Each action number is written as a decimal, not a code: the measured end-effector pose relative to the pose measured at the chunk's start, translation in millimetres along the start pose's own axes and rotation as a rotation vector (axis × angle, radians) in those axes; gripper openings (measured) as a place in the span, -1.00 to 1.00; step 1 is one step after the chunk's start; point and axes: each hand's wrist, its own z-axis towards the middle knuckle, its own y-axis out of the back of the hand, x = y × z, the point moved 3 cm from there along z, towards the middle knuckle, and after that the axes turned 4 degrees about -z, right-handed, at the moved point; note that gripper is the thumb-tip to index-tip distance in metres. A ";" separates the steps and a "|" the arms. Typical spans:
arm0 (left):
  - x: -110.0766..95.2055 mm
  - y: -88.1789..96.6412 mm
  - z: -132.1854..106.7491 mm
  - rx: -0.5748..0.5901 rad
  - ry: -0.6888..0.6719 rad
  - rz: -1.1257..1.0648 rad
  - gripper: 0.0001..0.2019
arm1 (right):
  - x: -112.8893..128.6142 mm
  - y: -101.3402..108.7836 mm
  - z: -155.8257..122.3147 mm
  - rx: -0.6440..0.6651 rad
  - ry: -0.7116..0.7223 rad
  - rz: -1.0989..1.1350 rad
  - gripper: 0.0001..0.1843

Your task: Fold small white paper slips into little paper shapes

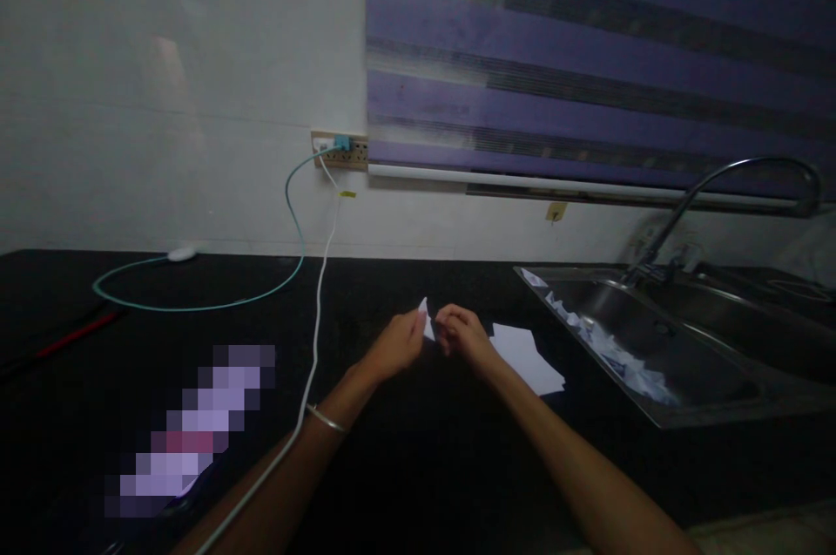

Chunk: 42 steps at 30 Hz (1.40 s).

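1. Left hand [400,344]: raised just over the desk [418,459], near the middle of the scene. Its fingers are clamped on the left edge of a small paper piece [426,317]. A bangle [325,420] sits on the wrist.
2. Paper piece: held between both hands, clear of the desk, one corner pointing up.
3. Right hand [462,335]: just beside the left. Its fingers are curled and pinched together at the right edge of the same piece.
4. Flat sheets [528,356]: white, whole, lying on the desk just right of the right hand.
5. Paper scraps [614,355]: lying in the sink [692,414], at the right.
6. Progress, as a judgement: some paper is already in scraps, one piece is in hand, and the flat sheets remain untouched.
7. Surface: black and glossy. A green cable [287,276] loops across the far left, and a white cable [320,320] runs toward the near edge.
8. Room: both cables lead to a socket [340,151] on the pale wall [163,102]. A purple striped blind [588,58] hangs to the right, above a curved faucet [731,174]. Lighting is dim.
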 end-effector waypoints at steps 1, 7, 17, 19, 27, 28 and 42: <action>0.0 0.7 0.3 -0.017 -0.006 -0.005 -0.56 | 1.5 -0.7 -1.0 0.011 0.005 -0.009 -0.74; -0.3 0.0 0.8 -0.004 0.006 -0.048 -0.56 | 8.5 -5.9 -10.7 0.163 0.043 -0.246 -0.55; -3.9 4.2 2.3 -0.043 0.114 -0.202 -0.48 | 17.9 -5.5 -16.6 0.224 0.160 -0.399 -0.57; -2.1 3.8 3.0 -0.046 0.120 -0.228 -0.47 | 17.7 -5.7 -15.5 0.191 0.166 -0.393 -0.63; 1.0 0.8 5.7 0.025 0.199 -0.463 -0.53 | 22.9 0.5 -14.8 0.034 0.394 -0.750 -0.79; -0.2 1.7 5.7 0.024 0.177 -0.456 -0.54 | 23.0 0.7 -15.3 0.051 0.413 -0.788 -0.79; -1.7 2.5 6.0 0.005 0.055 -0.170 -0.66 | 33.4 4.0 -23.5 -0.015 0.572 -0.784 -0.77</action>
